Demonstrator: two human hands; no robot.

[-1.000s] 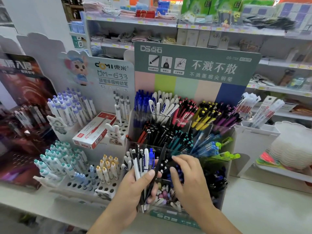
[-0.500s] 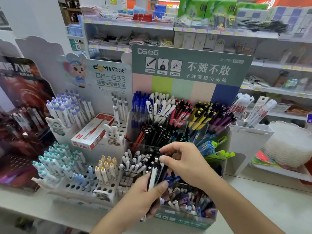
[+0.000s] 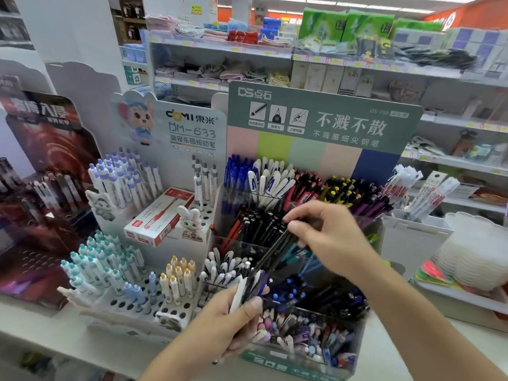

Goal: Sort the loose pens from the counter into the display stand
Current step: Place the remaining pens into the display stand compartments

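One black pen [image 3: 270,253] is pinched at its upper end by the right hand [image 3: 327,237] over the display stand [image 3: 302,361]. Several pens [image 3: 247,290] are gripped in the left hand [image 3: 228,323], fingers [image 3: 254,307] curled around them.

Left of my fingers there's a white DOMI rack [image 3: 192,125] with a cartoon mouse on its header, and a red-and-white pen box [image 3: 160,215] lying on it. Further left, a dark red display [image 3: 49,149]. Off right, a stack of white plates [image 3: 478,251]. Behind everything, shelves [image 3: 220,48] of folded cloths.
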